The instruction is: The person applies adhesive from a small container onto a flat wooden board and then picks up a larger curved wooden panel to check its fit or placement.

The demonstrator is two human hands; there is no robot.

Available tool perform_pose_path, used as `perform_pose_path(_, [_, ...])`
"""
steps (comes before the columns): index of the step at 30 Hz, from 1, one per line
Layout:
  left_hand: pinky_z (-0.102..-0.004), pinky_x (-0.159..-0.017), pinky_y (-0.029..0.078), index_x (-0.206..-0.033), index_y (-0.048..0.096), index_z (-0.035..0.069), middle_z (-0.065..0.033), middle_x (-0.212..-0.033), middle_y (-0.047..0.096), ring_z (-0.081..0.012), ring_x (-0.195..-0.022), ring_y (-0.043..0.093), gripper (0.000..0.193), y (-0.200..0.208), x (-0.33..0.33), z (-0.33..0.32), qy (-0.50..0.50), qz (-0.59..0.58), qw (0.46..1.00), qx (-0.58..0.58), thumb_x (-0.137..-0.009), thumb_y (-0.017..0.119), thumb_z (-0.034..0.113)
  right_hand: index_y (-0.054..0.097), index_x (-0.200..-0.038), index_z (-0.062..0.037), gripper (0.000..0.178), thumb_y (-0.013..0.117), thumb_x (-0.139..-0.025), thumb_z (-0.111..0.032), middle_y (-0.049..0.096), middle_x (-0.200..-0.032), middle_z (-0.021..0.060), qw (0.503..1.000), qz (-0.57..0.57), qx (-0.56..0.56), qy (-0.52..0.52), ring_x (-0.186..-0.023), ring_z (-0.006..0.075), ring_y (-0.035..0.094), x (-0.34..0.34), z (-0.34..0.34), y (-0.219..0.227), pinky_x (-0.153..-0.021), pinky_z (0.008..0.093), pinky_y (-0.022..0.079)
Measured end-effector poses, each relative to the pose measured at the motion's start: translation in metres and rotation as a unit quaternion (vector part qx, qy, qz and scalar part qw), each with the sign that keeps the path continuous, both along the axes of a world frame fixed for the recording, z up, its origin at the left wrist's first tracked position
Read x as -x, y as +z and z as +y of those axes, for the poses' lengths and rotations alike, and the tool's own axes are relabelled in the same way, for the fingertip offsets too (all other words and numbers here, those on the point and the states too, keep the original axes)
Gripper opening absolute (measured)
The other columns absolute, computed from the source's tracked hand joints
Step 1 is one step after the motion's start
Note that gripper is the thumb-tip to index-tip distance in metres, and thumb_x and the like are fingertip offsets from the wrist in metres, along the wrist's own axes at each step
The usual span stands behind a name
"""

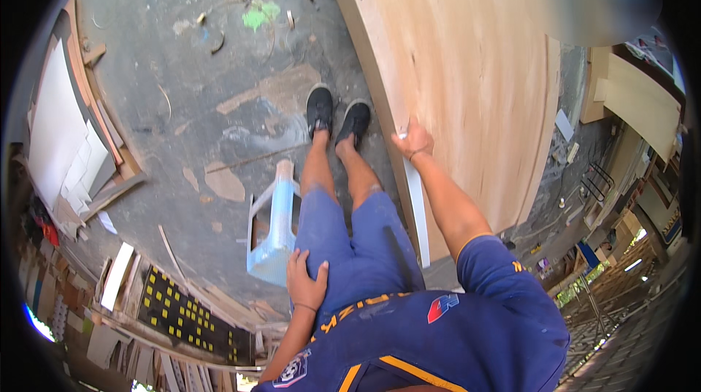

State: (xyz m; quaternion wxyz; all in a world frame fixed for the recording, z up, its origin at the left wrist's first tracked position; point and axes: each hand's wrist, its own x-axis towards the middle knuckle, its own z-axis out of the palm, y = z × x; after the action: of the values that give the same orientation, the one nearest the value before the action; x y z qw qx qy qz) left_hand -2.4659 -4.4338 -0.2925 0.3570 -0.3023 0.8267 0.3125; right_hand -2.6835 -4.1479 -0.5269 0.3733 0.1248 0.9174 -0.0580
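Observation:
A large pale wooden panel (pixel 475 100) lies to my right, its long side edge facing me. Along that edge runs a thin white strip (pixel 418 213). My right hand (pixel 415 141) is closed at the strip's far end, fingers curled by the panel's edge; part of its grip is hidden. My left hand (pixel 306 284) rests on my thigh in blue shorts (pixel 321 235), fingers spread and holding nothing. Close by on the left stands a light blue plastic stool (pixel 272 257).
White and brown sheets (pixel 66 129) lean at the far left. A black board with yellow squares (pixel 186 311) and wood offcuts lie at lower left. Scraps and a green paint stain (pixel 261 15) mark the grey floor. A blurred patch covers the upper right.

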Motion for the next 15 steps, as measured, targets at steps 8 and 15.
perform_pose_path(8, [-0.0443, -0.101, 0.037, -0.119, 0.055, 0.002, -0.0212, -0.132, 0.047, -0.0379, -0.122, 0.044, 0.054, 0.000, 0.001, 0.000, 0.010, -0.012, 1.000, 0.002, -0.079, 0.068, 0.036, 0.052, -0.116, -0.0074, 0.064, 0.072, -0.067, -0.043, 0.065, -0.097, 0.0216, 0.999, -0.021, 0.026, -0.017, -0.091, 0.0396, 0.063, 0.000, -0.003, 0.007, -0.080, 0.0480, 0.051])
perform_pose_path(15, [-0.0440, -0.102, 0.036, -0.117, 0.057, 0.003, -0.0204, -0.132, 0.047, -0.0370, -0.123, 0.044, 0.055, 0.001, 0.008, 0.001, 0.018, -0.029, 0.999, 0.010, -0.077, 0.068, 0.038, 0.051, -0.117, -0.0076, 0.065, 0.073, -0.065, -0.039, 0.064, -0.102, 0.0225, 0.998, -0.029, 0.041, -0.030, -0.096, 0.0392, 0.062, -0.001, -0.003, 0.007, -0.083, 0.0479, 0.050])
